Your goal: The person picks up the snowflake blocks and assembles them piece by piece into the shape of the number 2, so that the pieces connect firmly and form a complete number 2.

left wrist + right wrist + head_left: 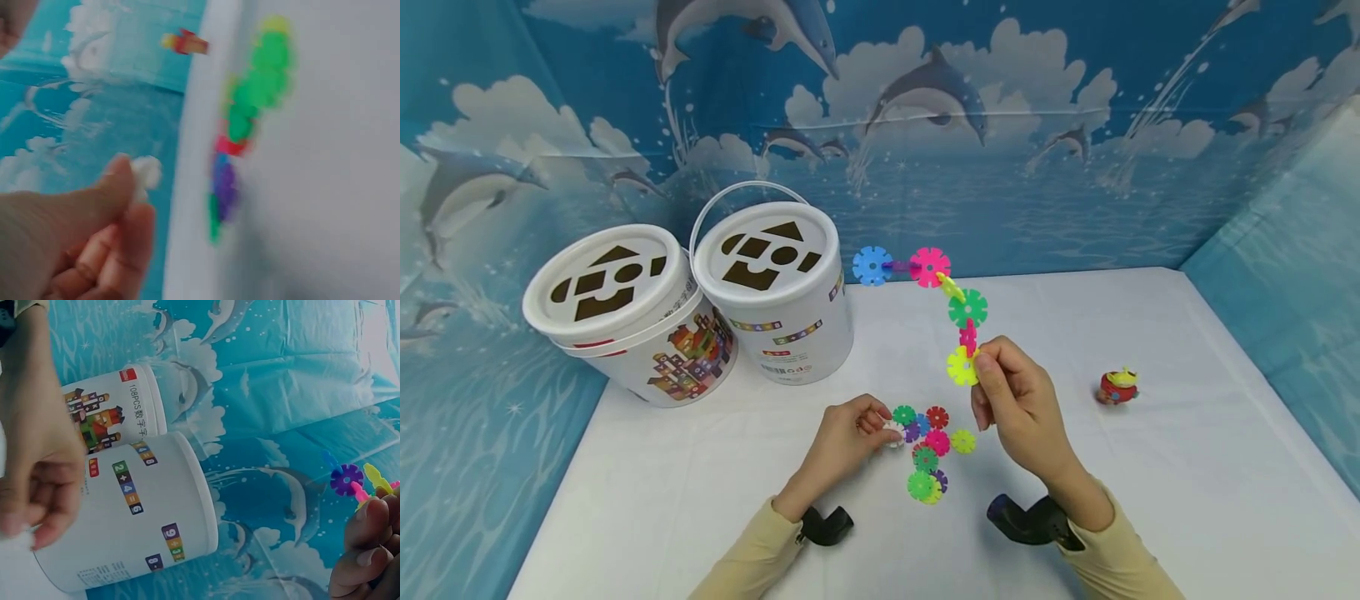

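The right hand point(1021, 410) pinches the yellow disc point(961, 367) at the lower end of a raised chain of notched discs; above it come pink, green point(967, 308), yellow and pink ones, then purple and a blue disc point(872, 266) at the far end. Between thumb and fingers the left hand point(844, 442) pinches a white disc point(894, 433), seen also as a blurred white piece point(147, 173) in the left wrist view. Just right of that hand several coloured discs lie close together, among them a pink one point(937, 442) and a green one point(920, 485).
Two white lidded buckets point(793, 333) point(662, 367) stand at the back left. A small red and yellow toy figure point(1117, 387) is on the right part of the white table point(1187, 467). Behind hangs a blue dolphin-print cloth point(1060, 217).
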Demonstrator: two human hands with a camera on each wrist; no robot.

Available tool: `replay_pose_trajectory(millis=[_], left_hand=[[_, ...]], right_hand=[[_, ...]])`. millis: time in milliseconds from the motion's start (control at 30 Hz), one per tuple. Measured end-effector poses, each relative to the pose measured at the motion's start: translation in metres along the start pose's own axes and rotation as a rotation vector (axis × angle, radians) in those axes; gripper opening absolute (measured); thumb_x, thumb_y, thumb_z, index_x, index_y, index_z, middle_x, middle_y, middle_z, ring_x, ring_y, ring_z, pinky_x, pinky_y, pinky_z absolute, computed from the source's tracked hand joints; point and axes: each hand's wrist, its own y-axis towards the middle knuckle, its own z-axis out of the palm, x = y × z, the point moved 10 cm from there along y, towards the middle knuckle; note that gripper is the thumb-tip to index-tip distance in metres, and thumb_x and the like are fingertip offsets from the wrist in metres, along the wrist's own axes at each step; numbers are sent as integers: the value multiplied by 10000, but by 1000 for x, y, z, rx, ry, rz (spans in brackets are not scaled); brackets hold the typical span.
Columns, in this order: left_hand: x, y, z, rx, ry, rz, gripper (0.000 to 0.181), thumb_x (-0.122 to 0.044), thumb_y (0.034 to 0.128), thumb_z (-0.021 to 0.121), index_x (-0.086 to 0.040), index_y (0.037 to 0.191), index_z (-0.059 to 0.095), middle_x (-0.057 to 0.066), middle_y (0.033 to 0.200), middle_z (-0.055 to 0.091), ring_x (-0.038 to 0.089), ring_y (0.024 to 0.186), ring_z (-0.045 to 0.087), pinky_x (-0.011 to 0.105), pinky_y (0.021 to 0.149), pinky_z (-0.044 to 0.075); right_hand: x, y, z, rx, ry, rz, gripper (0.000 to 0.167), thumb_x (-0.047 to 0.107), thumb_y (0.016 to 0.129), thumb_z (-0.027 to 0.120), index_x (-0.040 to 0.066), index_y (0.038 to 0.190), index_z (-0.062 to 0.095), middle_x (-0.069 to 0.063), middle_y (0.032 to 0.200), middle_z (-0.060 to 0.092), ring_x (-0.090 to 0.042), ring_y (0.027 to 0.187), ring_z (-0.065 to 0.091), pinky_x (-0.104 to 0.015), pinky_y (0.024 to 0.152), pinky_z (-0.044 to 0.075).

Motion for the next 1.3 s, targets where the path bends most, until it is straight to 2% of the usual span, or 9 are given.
replay_pose_trajectory(millis=[167, 300, 433, 567, 633, 733, 900, 1133, 1300], left_hand=[[-30, 2, -18, -43, -236, 30, 171, -156, 785, 782, -75, 910, 699, -31, 729, 660, 232, 590, 643, 262, 531, 527], [-60, 1, -29, -45, -395, 82, 145, -85, 808, 755, -37, 930, 692, 31, 769, 681, 240, 627, 663, 306, 583, 554], [-91, -4, -44, -80, -475, 170, 142, -29, 812, 741, -20, 940, 681, 68, 790, 682, 227, 635, 665, 331, 612, 557], [-111, -13, -57, -114, -498, 226, 133, -17, 812, 739, -27, 930, 678, 65, 782, 679, 211, 628, 658, 339, 619, 553], [-117, -18, -61, -123, -497, 246, 129, -23, 813, 741, -29, 924, 677, 60, 772, 677, 204, 618, 656, 349, 611, 554], [-124, -23, -66, -132, -496, 267, 117, -45, 812, 748, -37, 904, 676, 53, 750, 678, 202, 598, 653, 357, 585, 553], [-130, -29, -72, -146, -489, 286, 109, -64, 820, 745, -36, 893, 669, 59, 739, 681, 198, 584, 650, 360, 545, 550], [-132, -33, -77, -153, -509, 293, 119, -69, 823, 743, -4, 888, 668, 91, 752, 687, 232, 594, 663, 382, 550, 560], [-132, -33, -77, -142, -530, 288, 103, -33, 821, 735, -16, 886, 657, 95, 765, 684, 272, 600, 664, 381, 565, 563]], right_hand=[[2, 1, 0, 9, 6, 16, 139, -32, 997, 386, -46, 879, 459, -37, 605, 442, -141, 440, 446, -252, 364, 380], [2, 2, 0, 26, 60, 59, 195, 28, 1022, 351, -23, 848, 421, -42, 631, 417, -156, 427, 441, -267, 369, 382], [-1, 2, 3, 61, 209, 95, 228, 54, 1030, 314, 18, 822, 400, -51, 624, 393, -178, 414, 429, -285, 374, 365], [1, 3, 12, 173, 485, 71, 253, 55, 1037, 241, 43, 867, 428, -64, 612, 350, -184, 404, 396, -289, 364, 289], [4, 3, 17, 251, 633, 57, 280, 61, 1041, 203, 40, 909, 449, -71, 609, 331, -187, 398, 369, -295, 363, 244], [6, 1, 24, 353, 777, 74, 306, 88, 1045, 181, 38, 983, 476, -73, 614, 322, -197, 395, 349, -294, 373, 212], [9, -6, 36, 465, 846, 121, 312, 93, 1042, 172, 41, 1007, 477, -81, 611, 331, -222, 396, 350, -302, 371, 205], [15, -9, 45, 511, 927, 147, 291, 104, 1040, 155, 13, 898, 392, -93, 582, 344, -234, 374, 338, -308, 373, 207], [12, -8, 45, 499, 944, 166, 326, 106, 1042, 155, 17, 961, 458, -89, 579, 336, -227, 369, 327, -313, 378, 193]])
